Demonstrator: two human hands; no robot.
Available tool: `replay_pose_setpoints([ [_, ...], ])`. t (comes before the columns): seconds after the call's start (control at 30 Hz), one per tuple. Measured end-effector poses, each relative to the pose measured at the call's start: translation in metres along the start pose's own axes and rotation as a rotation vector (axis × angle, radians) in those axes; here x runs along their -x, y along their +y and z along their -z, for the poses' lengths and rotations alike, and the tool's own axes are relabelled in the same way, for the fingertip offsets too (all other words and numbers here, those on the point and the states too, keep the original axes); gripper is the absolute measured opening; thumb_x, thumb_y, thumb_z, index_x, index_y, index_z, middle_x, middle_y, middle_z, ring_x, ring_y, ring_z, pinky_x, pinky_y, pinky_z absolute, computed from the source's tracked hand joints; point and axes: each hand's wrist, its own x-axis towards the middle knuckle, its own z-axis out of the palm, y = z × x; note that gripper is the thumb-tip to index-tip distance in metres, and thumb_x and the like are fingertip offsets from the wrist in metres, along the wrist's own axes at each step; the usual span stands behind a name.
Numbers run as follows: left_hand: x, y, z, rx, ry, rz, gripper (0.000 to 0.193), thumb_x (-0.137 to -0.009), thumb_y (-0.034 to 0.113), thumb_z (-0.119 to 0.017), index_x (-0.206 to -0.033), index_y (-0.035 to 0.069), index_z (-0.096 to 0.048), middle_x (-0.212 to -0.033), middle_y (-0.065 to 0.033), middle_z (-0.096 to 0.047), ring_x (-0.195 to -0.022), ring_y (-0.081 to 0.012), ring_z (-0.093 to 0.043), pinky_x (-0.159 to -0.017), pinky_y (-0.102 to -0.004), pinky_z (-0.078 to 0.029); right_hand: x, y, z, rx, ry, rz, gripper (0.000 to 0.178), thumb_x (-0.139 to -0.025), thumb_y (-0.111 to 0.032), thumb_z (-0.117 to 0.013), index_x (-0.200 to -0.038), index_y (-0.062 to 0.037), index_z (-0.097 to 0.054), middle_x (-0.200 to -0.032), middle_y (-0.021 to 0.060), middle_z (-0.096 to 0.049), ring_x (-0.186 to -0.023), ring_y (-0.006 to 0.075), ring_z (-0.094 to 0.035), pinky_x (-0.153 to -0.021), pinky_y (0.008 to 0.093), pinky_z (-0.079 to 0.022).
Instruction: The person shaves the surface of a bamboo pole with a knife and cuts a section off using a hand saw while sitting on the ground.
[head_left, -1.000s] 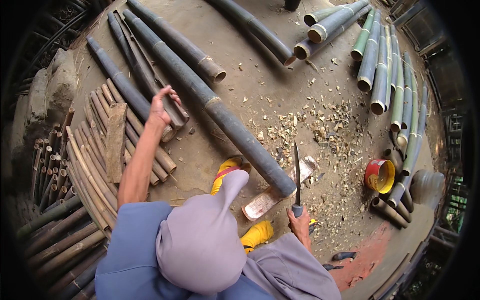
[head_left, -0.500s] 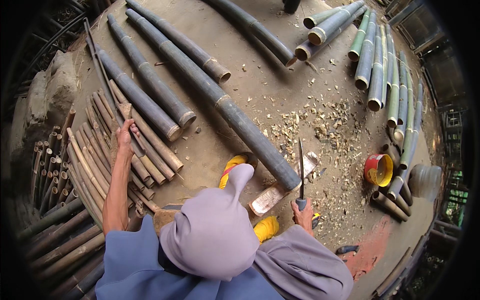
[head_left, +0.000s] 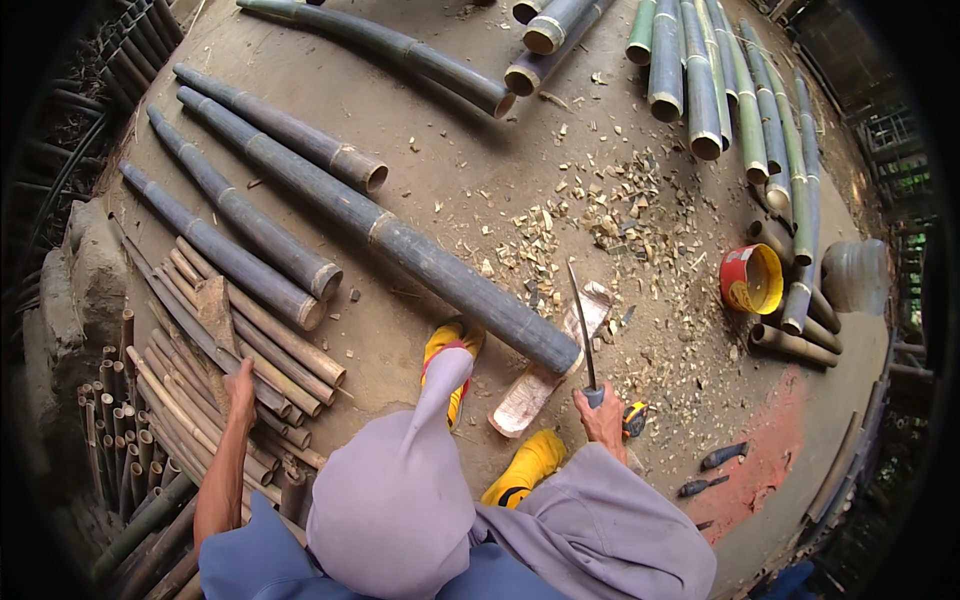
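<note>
My right hand (head_left: pixel 603 422) is closed round the grey handle of a long knife (head_left: pixel 582 330), its narrow blade pointing away from me. Beside the blade, the cut end of a thick dark bamboo pole (head_left: pixel 440 262) rests on a pale wooden block (head_left: pixel 525 400). On the left, my left hand (head_left: pixel 240 388) is closed on a long dark split bamboo strip (head_left: pixel 190 318), which lies slanting over a pile of thinner brown bamboo poles (head_left: pixel 290 365). The fingers' far side is partly hidden. A flat piece of wood (head_left: pixel 214 310) lies by the strip.
Thick bamboo poles (head_left: pixel 240 245) lie at the left, and green poles (head_left: pixel 748 120) at the far right. Bamboo chips (head_left: pixel 625 220) litter the floor. A red and yellow bucket (head_left: pixel 750 278), a tape measure (head_left: pixel 634 420) and a dark-handled tool (head_left: pixel 724 456) are at the right.
The view has shifted. My left hand has come nearer to me, and the split strip now lies lower over the pile. The knife stays in my right hand, its blade tilted more to the left.
</note>
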Motion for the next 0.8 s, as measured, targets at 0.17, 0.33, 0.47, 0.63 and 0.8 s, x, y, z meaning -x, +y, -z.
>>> replay_pose_setpoints([
  [0.17, 0.132, 0.118, 0.008, -0.267, 0.144, -0.865, 0.07, -0.071, 0.016, -0.072, -0.132, -0.003, -0.043, -0.134, -0.0219, -0.044, -0.129, -0.0366, -0.04, -0.111, -0.0435, -0.031, 0.006, 0.028, -0.016, -0.131, 0.318, 0.09, 0.033, -0.075, -0.018, -0.075, -0.093, 0.0, -0.053, -0.061, 0.0101, -0.06, -0.051, 0.021, -0.059, -0.049, 0.0342, -0.047],
  [0.33, 0.154, 0.207, -0.076, -0.271, -0.267, -1.425, 0.069, -0.062, 0.007, -0.074, -0.126, 0.004, -0.048, -0.128, -0.018, -0.047, -0.122, -0.0371, -0.046, -0.107, -0.0443, -0.037, 0.013, 0.021, -0.017, -0.284, 0.423, 0.062, 0.03, -0.075, -0.014, -0.074, -0.092, -0.0002, -0.052, -0.057, 0.0057, -0.056, -0.046, 0.0143, -0.055, -0.044, 0.03, -0.043],
  [0.47, 0.166, 0.268, -0.143, -0.516, -0.185, -1.807, 0.082, -0.055, 0.01, -0.08, -0.13, 0.009, -0.048, -0.129, -0.0134, -0.049, -0.125, -0.0314, -0.046, -0.11, -0.0465, -0.031, 0.039, 0.02, -0.009, -0.319, 0.509, 0.081, 0.03, -0.076, -0.012, -0.074, -0.095, -0.0009, -0.053, -0.06, 0.0053, -0.057, -0.048, 0.0133, -0.056, -0.044, 0.0292, -0.044],
  [0.63, 0.137, 0.302, -0.197, -0.509, -0.273, -2.078, 0.071, -0.046, 0.006, -0.077, -0.113, 0.006, -0.054, -0.112, -0.0101, -0.059, -0.114, -0.0266, -0.054, -0.107, -0.0445, -0.034, 0.093, 0.044, -0.009, -0.277, 0.607, -0.117, 0.043, -0.069, -0.024, -0.081, -0.097, -0.0014, -0.056, -0.063, 0.0101, -0.058, -0.058, 0.0264, -0.06, -0.057, 0.0385, -0.049],
  [0.8, 0.143, 0.31, -0.198, -0.537, -0.335, -2.134, 0.077, -0.037, 0.006, -0.078, -0.109, 0.006, -0.054, -0.104, -0.0125, -0.06, -0.105, -0.0306, -0.056, -0.098, -0.0428, -0.039, 0.146, 0.04, -0.04, -0.49, 0.789, -0.294, 0.042, -0.068, -0.028, -0.081, -0.093, -0.0016, -0.058, -0.066, 0.0117, -0.058, -0.059, 0.0257, -0.059, -0.058, 0.0382, -0.049],
])
